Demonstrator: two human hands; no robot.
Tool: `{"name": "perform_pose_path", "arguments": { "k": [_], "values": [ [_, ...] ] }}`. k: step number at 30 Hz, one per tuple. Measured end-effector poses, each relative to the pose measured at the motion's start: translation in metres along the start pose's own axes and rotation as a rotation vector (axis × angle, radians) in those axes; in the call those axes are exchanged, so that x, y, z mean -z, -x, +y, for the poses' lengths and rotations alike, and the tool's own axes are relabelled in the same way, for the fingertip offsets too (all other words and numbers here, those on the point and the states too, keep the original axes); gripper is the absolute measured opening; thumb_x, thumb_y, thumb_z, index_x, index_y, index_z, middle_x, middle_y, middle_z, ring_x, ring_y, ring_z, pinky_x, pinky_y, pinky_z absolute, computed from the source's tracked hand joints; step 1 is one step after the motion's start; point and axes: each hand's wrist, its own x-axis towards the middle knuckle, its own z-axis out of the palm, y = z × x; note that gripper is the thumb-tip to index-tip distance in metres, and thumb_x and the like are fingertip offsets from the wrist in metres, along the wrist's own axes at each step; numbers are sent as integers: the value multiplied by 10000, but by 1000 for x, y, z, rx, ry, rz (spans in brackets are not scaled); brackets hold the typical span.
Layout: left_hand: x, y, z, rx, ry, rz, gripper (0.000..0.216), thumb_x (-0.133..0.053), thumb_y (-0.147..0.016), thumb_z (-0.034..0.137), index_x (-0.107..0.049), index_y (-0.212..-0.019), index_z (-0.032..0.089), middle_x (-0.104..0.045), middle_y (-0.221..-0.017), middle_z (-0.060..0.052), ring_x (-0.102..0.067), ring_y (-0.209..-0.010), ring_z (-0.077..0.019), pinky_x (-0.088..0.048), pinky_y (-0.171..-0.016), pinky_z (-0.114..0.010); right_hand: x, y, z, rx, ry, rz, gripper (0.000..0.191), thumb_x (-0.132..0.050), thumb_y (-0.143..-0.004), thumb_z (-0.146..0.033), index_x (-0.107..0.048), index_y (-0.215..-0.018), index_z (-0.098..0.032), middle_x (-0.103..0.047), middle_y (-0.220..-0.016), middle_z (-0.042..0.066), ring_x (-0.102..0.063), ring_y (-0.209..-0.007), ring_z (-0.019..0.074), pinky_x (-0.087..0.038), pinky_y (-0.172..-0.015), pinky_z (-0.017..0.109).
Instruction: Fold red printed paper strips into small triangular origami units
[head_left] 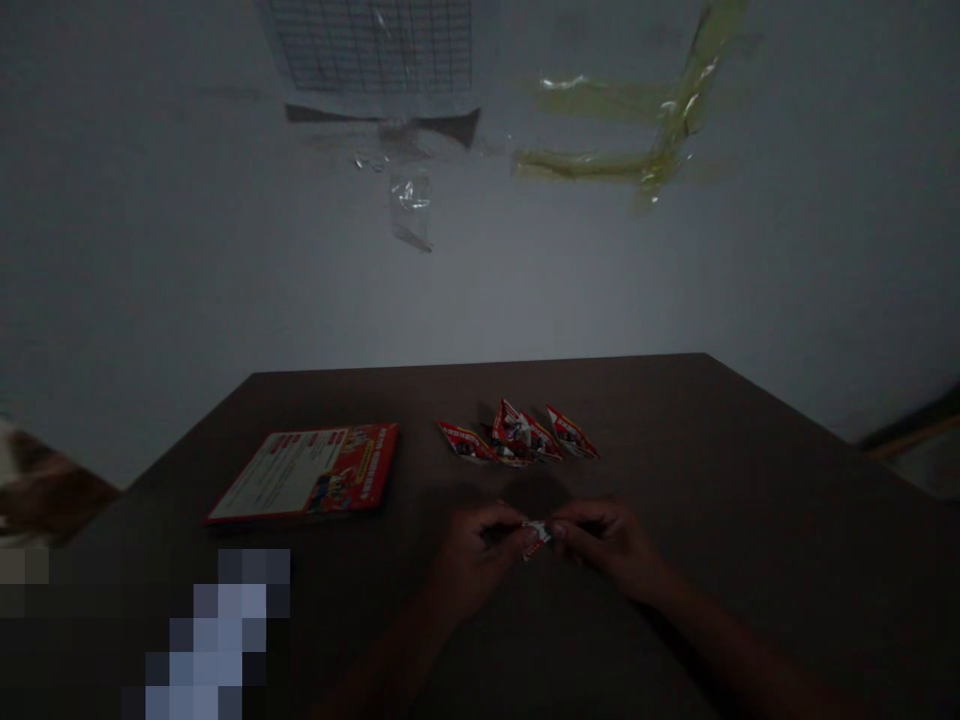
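Observation:
Low over the dark table, my left hand (480,550) and my right hand (604,545) face each other, thumbs and fingers pinched. Between them is a small red-and-white printed packet (535,538), gripped from both sides; my fingers cover part of it. Its full shape is hard to make out in the dim light. Just beyond my hands lies a loose group of several red printed packets (517,435), pointed at the corners. A flat red-and-white printed box (300,475) rests to the left of my left hand.
The brown table (750,500) has its far edge close to a pale wall (487,280). Yellowed tape (585,165) and a sheet with a grid (375,45) are stuck on that wall. A pixelated patch (217,635) hides the lower left corner.

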Motion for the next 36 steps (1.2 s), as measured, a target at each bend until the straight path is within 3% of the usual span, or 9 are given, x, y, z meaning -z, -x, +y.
{"name": "perform_pose_path", "arguments": {
  "k": [5, 9, 16, 21, 27, 36],
  "values": [
    [-1, 1, 0, 56, -23, -105, 278, -544, -826, 355, -666, -745, 119, -623, -654, -28, -541, -619, -122, -380, -566, -210, 0, 2, -1, -5, -7, 6, 290, -584, -822, -368, -689, -741, -110, -571, -570, 19, -450, -481, 69, -334, -446, 181],
    [1, 0, 3, 31, -70, -94, 301, -512, -847, 349, -650, -714, 117, -609, -640, -22, -527, -605, -112, -365, -556, -203, -2, 1, -1, -17, -45, 16, 293, -585, -816, -379, -684, -746, -113, -578, -582, 18, -444, -466, 64, -345, -443, 183],
    [-4, -1, 0, 61, 53, -125, 313, -488, -855, 387, -611, -737, 125, -598, -655, -23, -544, -613, -120, -397, -579, -216, -2, 2, -5, 15, -17, 13, 308, -567, -827, -394, -685, -740, -123, -584, -579, 17, -452, -474, 72, -355, -444, 188],
    [-7, 1, -2, 85, -83, -133, 371, -385, -893, 434, -544, -719, 148, -468, -575, 33, -421, -512, -84, -314, -490, -194, -3, 0, -3, -16, -57, 37, 318, -589, -804, -419, -670, -723, -123, -584, -577, 13, -449, -464, 72, -369, -450, 196],
    [-8, -1, 1, 6, -252, -125, 315, -404, -891, 370, -555, -719, 154, -440, -597, 38, -404, -560, -91, -278, -511, -198, -5, 1, -5, 7, -13, 45, 296, -584, -813, -404, -677, -761, -128, -593, -583, 13, -484, -483, 79, -386, -471, 194],
    [-8, 0, 1, 24, -138, -168, 308, -420, -882, 389, -589, -788, 150, -458, -619, 32, -391, -565, -96, -277, -510, -196, -6, 3, -7, 44, -10, 42, 271, -561, -841, -360, -683, -776, -127, -604, -585, 19, -520, -460, 81, -394, -438, 182]
  ]
}}
